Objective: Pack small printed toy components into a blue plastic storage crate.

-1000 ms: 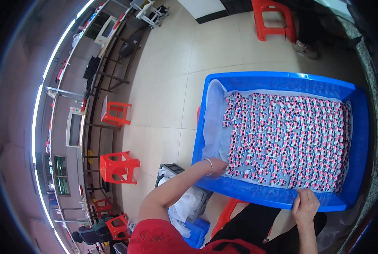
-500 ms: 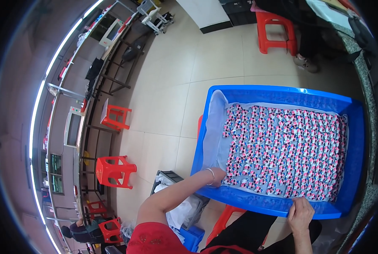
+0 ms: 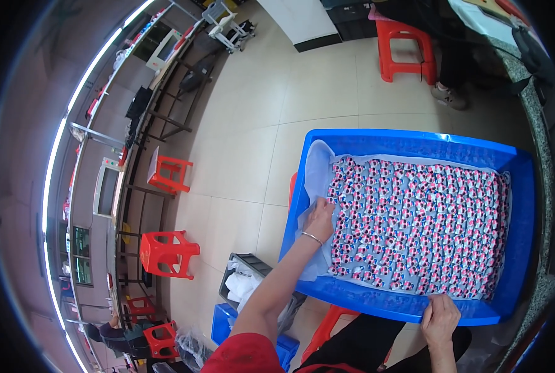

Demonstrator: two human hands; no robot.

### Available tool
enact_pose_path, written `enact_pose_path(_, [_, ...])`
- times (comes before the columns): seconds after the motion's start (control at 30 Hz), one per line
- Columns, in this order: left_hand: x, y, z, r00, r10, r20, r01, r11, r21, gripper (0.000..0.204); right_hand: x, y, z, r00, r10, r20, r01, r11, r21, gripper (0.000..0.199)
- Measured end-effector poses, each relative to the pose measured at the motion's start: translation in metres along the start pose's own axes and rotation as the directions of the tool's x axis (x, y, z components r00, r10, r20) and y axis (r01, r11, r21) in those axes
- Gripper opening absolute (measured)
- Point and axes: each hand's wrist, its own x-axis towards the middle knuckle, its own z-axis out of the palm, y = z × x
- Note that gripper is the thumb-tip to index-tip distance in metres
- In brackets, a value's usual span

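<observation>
Tray (image 3: 302, 205), blue, holds a clear liner (image 3: 318, 171) under rows of pink pieces (image 3: 414, 230); left hand (image 3: 319, 219) pinches the liner at the tray's left wall; right hand (image 3: 440, 319) grips the near rim.

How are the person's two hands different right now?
The left hand is inside the blue tray, on the clear liner beside the small pink pieces; the right hand rests on the tray's near rim. The left wrist wears a thin bracelet; the right wrist shows none. Both hands are bare and touch the same tray.
</observation>
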Motion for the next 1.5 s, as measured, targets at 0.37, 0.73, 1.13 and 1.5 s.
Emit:
enact_pose_path(0.37, [0.011,0.008,0.011,0.992,-0.107,0.067,0.098,0.987,0.128,0.030,-0.001,0.004,0.000,1.000,0.002,0.000,-0.002,1.000,-0.006,0.008])
enact_pose_path(0.73, [0.008,0.007,0.001,1.000,0.008,-0.006,-0.008,0.994,0.110,0.034,-0.001,0.005,0.000,0.999,-0.017,-0.032,0.018,1.000,0.007,0.010])
enact_pose_path(1.13, [0.066,0.004,0.015,0.991,0.073,-0.108,-0.032,0.938,0.345,0.040,-0.001,0.000,0.000,0.999,-0.008,-0.039,0.007,1.000,-0.018,0.008])
enact_pose_path(1.5, [0.066,0.022,0.013,0.997,0.072,-0.037,-0.053,0.923,0.380,0.049,0.000,0.002,-0.001,1.000,0.007,-0.028,-0.007,1.000,-0.028,0.010])
